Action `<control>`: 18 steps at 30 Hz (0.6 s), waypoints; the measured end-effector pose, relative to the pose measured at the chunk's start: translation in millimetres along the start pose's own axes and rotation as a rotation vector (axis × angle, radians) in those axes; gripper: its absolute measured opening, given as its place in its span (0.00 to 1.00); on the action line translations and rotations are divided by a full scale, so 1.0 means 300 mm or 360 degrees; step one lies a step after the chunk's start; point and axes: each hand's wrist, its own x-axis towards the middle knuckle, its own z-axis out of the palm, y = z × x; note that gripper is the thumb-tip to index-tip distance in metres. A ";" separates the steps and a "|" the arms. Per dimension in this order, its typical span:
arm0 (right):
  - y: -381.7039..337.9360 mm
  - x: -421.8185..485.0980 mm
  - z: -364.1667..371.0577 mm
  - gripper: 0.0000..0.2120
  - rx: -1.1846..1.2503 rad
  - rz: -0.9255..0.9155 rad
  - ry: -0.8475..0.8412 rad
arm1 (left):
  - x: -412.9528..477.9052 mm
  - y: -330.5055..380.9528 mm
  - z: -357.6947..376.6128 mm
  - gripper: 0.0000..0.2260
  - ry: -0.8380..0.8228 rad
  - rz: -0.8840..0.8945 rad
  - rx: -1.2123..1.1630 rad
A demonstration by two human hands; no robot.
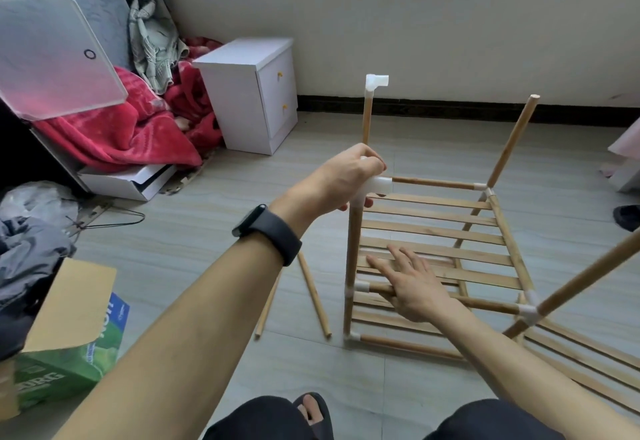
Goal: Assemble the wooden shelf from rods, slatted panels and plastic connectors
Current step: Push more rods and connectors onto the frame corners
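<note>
Fingers (371,161) of the left hand (341,181) are curling tight round a white plastic connector (380,186) at a corner of the half-built shelf (353,249), which is standing on the tiled floor (207,231): pale wooden rods, white joints, a slatted panel (450,231). The right hand (414,289) is lying flat on the slats, fingers straight, gripping nothing. Two loose rods (313,296) are lying beside the frame. An open green cardboard box (69,363) is sitting at left, its contents hidden.
</note>
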 end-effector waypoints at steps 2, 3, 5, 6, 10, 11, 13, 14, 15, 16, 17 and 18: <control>0.000 0.003 0.003 0.41 -0.0012 -0.0002 0.0014 | 0.010 0.003 -0.003 0.12 -0.0025 -0.0021 0.0050; 0.000 0.002 0.003 0.41 -0.0017 -0.0004 0.0013 | 0.012 0.004 -0.001 0.12 -0.0034 -0.0024 0.0065; -0.001 -0.001 -0.002 0.41 -0.0008 -0.0005 -0.0010 | 0.010 0.004 0.009 0.10 -0.0049 -0.0018 0.0022; -0.003 -0.003 -0.003 0.41 -0.0006 -0.0004 -0.0016 | 0.008 0.006 0.014 0.10 -0.0059 -0.0005 -0.0026; -0.015 -0.009 -0.019 0.40 -0.0012 0.0014 -0.0050 | 0.015 0.012 0.024 0.08 -0.0093 0.0035 -0.0156; -0.018 -0.011 -0.022 0.40 -0.0009 0.0023 -0.0051 | 0.016 0.013 0.025 0.09 -0.0100 0.0036 -0.0155; -0.022 -0.017 -0.031 0.40 0.0009 0.0027 -0.0063 | 0.013 0.010 0.024 0.11 -0.0109 0.0027 -0.0124; -0.023 -0.021 -0.036 0.40 0.0015 0.0024 -0.0063 | 0.009 0.006 0.024 0.12 -0.0107 0.0028 -0.0115; -0.024 -0.025 -0.039 0.40 0.0015 0.0022 -0.0057 | 0.008 0.000 0.024 0.14 -0.0106 0.0040 -0.0117; -0.024 -0.028 -0.043 0.39 0.0013 0.0023 -0.0055 | 0.009 -0.008 0.023 0.16 -0.0107 0.0062 -0.0127; -0.026 -0.032 -0.048 0.39 0.0012 0.0023 -0.0058 | 0.008 -0.019 0.021 0.18 -0.0102 0.0084 -0.0145; -0.028 -0.035 -0.053 0.39 0.0013 0.0023 -0.0057 | 0.006 -0.032 0.014 0.21 -0.0079 0.0102 -0.0187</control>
